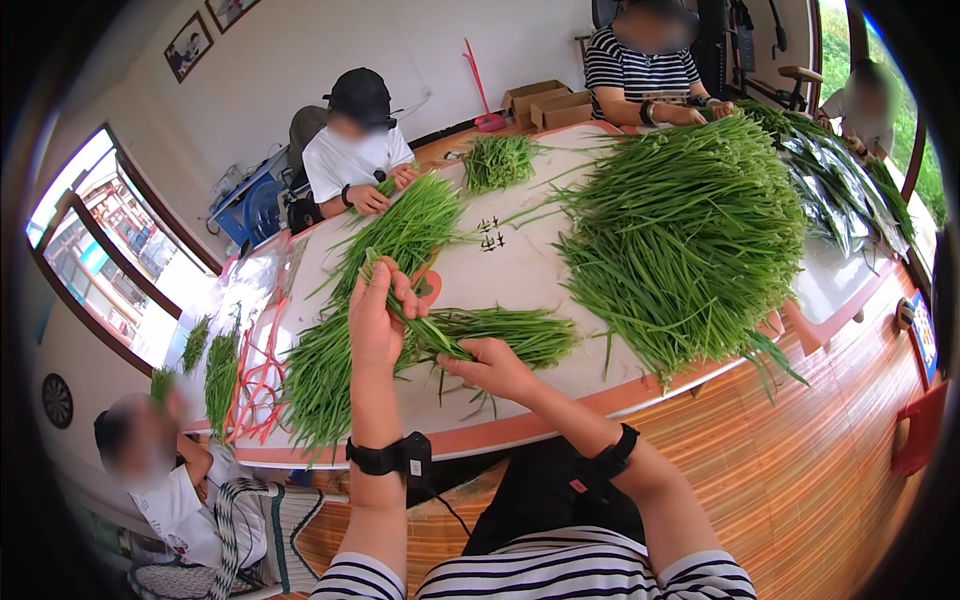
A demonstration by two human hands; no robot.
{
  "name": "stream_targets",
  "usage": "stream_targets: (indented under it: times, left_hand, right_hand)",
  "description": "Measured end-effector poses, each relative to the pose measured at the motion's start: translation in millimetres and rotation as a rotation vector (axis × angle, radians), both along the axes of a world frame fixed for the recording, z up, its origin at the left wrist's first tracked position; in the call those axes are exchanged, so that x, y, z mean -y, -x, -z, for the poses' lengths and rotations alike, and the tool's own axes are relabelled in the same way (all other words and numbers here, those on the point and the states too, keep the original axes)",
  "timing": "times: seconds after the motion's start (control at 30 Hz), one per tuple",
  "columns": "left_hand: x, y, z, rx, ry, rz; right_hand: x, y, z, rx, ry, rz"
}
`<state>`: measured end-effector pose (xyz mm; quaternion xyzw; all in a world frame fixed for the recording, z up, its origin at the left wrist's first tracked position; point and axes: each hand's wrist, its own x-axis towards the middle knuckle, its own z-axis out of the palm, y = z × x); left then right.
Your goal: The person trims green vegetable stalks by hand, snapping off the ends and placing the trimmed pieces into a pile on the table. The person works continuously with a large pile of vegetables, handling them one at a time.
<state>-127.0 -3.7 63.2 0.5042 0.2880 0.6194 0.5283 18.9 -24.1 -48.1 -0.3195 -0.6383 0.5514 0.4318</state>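
Note:
My left hand [382,307] is raised over the near side of the table, its fingers closed around the upper part of a small bunch of green stalks [427,334], likely garlic chives. Lower on the same bunch, my right hand [484,364] pinches the stalks between thumb and fingers. Beneath and to the left lies a loose pile of stalks [319,375]. Another pile [517,334] lies just beyond my right hand. A further pile [420,217] stretches towards the person in the black cap. To the right rises a large heap of stalks with buds [682,232].
The table [517,262] has a pink-orange edge. Red ties [259,375] lie at its left, beside small bunches [221,375]. A small bundle [496,161] sits at the far side. Several people are around the table, one in a woven chair [289,525] at lower left.

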Motion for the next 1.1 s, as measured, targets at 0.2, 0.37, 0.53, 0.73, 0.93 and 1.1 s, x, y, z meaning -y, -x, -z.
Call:
stream_targets:
  times: [0.2, 0.37, 0.53, 0.73, 0.93, 1.1]
  left_hand:
    - [4.8, 44.7, -15.5, -0.102, 0.021, -0.1]
    - [38.0, 95.5, -60.9, -0.475, 0.122, -0.053]
    - [63.3, 124.2, -102.4, -1.054, 0.212, -0.122]
    - [-7.9, 201.4, -47.7, -1.879, -0.004, -0.552]
    - [-83.1, 204.0, 19.1, -1.877, -0.083, -0.54]
    - [-130.5, 174.2, 43.5, -1.89, -0.131, -0.327]
  right_hand:
    - [11.1, -31.9, 2.0, 0.265, -0.243, 0.046]
    - [14.8, -65.5, 4.6, 0.302, -0.253, 0.108]
    - [10.7, -82.6, 10.6, 0.182, -0.085, 0.168]
    - [20.6, -72.6, 12.1, 0.251, -0.207, 0.121]
    - [23.5, -76.2, 6.4, 0.299, -0.194, 0.121]
    - [23.0, -77.3, 6.9, 0.415, -0.234, 0.132]
